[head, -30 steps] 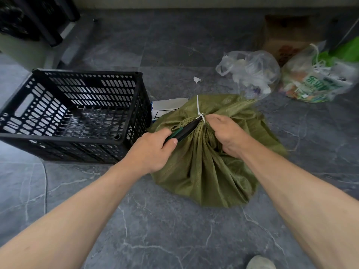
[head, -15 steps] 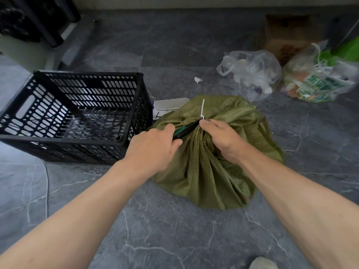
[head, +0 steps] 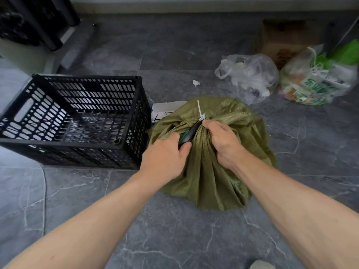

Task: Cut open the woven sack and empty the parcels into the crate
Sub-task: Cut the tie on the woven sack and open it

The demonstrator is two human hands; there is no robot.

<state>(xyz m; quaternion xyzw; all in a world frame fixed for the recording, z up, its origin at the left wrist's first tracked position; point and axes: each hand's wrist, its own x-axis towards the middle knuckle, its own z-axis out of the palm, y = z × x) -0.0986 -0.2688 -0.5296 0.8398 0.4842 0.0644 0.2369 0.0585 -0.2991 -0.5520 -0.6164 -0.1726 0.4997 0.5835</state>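
An olive-green woven sack (head: 211,179) lies on the grey floor, its neck gathered and bound with a white zip tie (head: 200,111). My right hand (head: 223,141) grips the bunched neck just below the tie. My left hand (head: 165,158) holds a dark cutter with a green handle (head: 189,133), its tip pointing up at the tie. A black slotted plastic crate (head: 128,144) stands to the left of the sack, with nothing visible inside. The parcels are hidden in the sack.
A white flat box (head: 167,108) lies between the crate and the sack. Behind on the right sit a clear plastic bag (head: 250,76), a printed bag (head: 314,84) and a cardboard box (head: 281,39). Dark furniture legs (head: 38,22) stand at far left.
Both hands have drawn closer to each other on the sack's neck, and the cutter's tip has moved up nearer the zip tie. The sack's folds have shifted slightly.
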